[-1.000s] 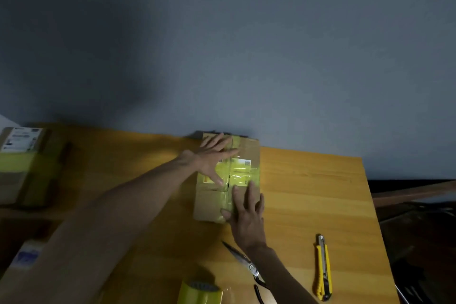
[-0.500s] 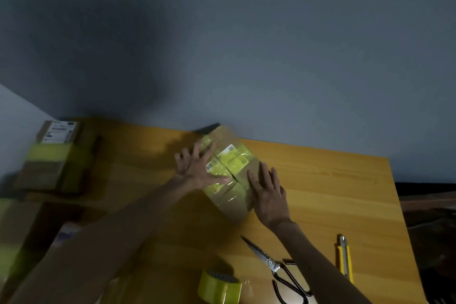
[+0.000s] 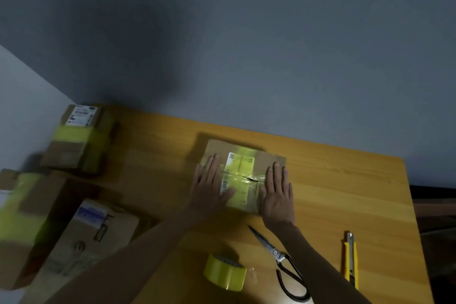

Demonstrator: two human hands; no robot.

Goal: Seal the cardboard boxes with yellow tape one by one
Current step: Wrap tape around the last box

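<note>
Box (image 3: 264, 158) sits on table (image 3: 345, 192), tape roll (image 3: 224, 273) and scissors (image 3: 274, 250) before it (knife (image 3: 350, 259) further right), other boxes (image 3: 79, 138) left.

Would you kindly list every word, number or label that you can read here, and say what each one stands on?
Nothing here reads clearly.
Taped-over label on the centre box: a barcode shows, but the print is too blurred to read.
White label on the far-left box: too blurred.
Blue print on the near-left box: too blurred.
</note>
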